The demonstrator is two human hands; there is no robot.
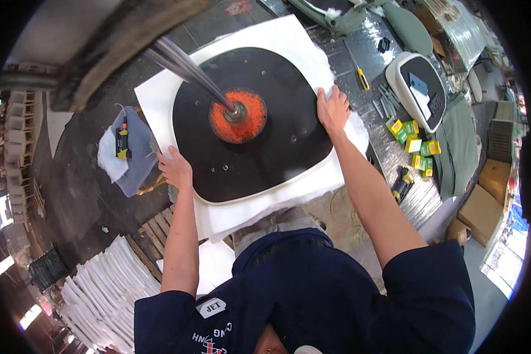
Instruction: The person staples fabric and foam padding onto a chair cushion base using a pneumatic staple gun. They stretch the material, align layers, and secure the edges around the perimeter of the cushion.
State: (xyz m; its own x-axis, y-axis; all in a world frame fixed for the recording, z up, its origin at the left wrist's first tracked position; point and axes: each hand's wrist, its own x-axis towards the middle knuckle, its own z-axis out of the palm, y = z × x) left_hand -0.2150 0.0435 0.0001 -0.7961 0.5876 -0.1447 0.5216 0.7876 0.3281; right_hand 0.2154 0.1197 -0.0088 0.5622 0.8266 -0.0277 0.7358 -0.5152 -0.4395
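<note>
Now, half-curled, left hand (175, 169) grips white padding (230, 217), right hand (334, 112) the black board's (265, 168) rim, likely steadying both beneath the metal rod (192, 74).

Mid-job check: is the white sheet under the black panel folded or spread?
Spread: the white sheet lies opened out, with corners showing past the black panel. Any fold hidden beneath, I cannot tell.

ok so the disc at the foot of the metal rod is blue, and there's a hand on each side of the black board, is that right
Not blue: the head view shows an orange disc at the foot of the metal rod. The left hand and right hand are on either side of the black board.
</note>
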